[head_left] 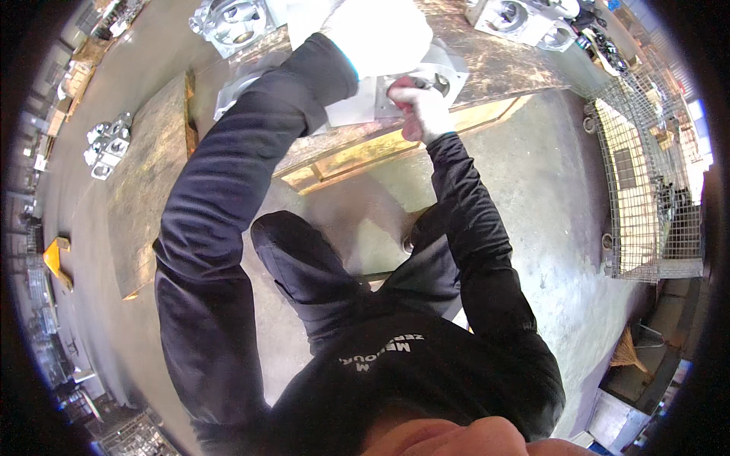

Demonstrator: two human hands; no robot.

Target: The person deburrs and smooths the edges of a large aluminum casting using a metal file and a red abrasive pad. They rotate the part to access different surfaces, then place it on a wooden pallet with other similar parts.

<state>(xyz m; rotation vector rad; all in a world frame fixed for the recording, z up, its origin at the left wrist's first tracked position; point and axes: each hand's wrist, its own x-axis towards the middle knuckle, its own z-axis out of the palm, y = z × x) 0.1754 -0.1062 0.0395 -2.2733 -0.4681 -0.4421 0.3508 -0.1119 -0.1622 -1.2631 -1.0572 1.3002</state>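
Observation:
A silvery metal casting (351,111) with round openings rests near the front edge of a worn wooden board (525,64). My left hand (380,34), in a white glove, is over the casting's far side; glare washes out its fingers and whatever they touch. At the casting's right front, my right hand (427,112) wears a white glove with a red palm. Its fingers are curled closed against the casting by a round opening, and what they hold is hidden.
More castings stand at the far left (236,24) and far right (508,17) of the board. Another group of castings (108,144) is beside a wooden sheet (156,182) on the left. A wire cage (646,182) stands right, with a straw broom (630,353) below it.

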